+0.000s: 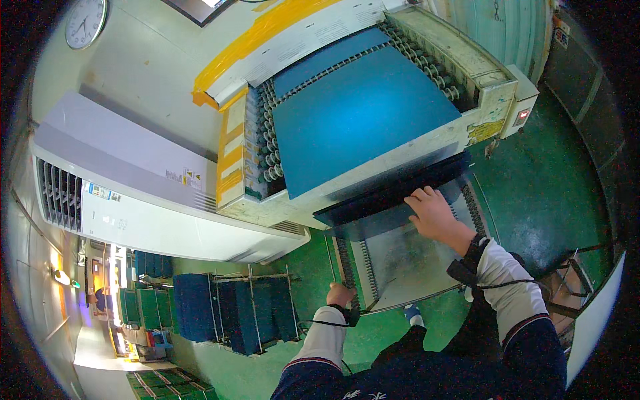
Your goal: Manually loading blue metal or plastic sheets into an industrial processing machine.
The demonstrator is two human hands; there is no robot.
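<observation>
Head view: right hand [435,217] pinches the dark panel [373,202] over the rack [346,264], presumably steadying it; left hand [341,295] at the rack's left side, grip indeterminable.

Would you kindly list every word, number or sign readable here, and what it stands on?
Wall clock: numerals round the dial, too small to quote.
White appliance: yellow warning signs; print too small.
White sheet: rows of fine print, unreadable.
Control box: red-lit display, blurred.
Dark top: white characters, cut off.
</observation>
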